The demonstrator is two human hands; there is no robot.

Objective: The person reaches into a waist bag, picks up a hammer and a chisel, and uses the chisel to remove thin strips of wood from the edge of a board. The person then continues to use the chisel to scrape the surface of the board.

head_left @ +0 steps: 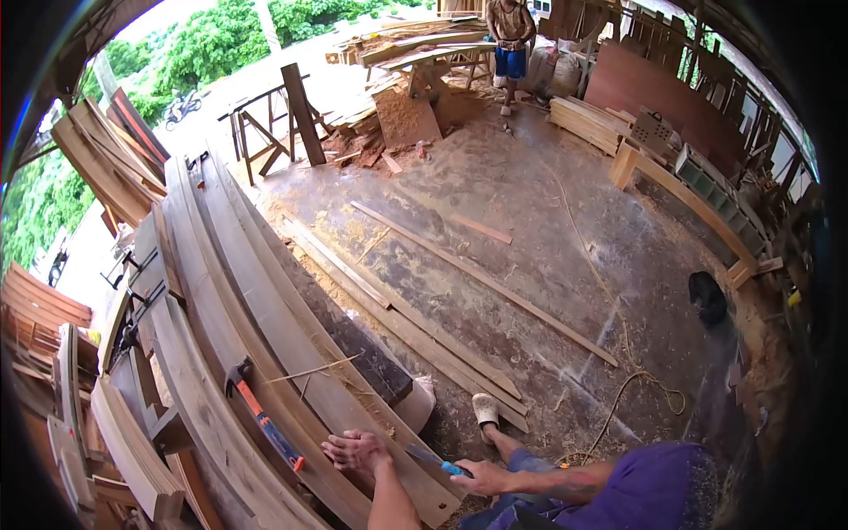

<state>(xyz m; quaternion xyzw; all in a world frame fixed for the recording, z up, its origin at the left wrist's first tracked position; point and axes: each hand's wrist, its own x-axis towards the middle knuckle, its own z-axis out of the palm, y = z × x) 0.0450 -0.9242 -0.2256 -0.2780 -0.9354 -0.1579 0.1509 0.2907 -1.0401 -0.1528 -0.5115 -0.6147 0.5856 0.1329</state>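
Note:
My left hand rests on a long curved wooden plank, palm down with its fingers spread. In my right hand is a chisel with a blue handle, my fingers closed around it. Its metal blade points left, over the plank near the edge closest to me. A claw hammer with an orange and blue handle lies on the boards left of my left hand. Thin wood strips lie across the plank beyond it.
Long wood strips and a yellowish cord lie on the sawdust-covered floor. Clamps sit on boards at the left. Another person stands at the back near stacked lumber. A wooden frame stands at right.

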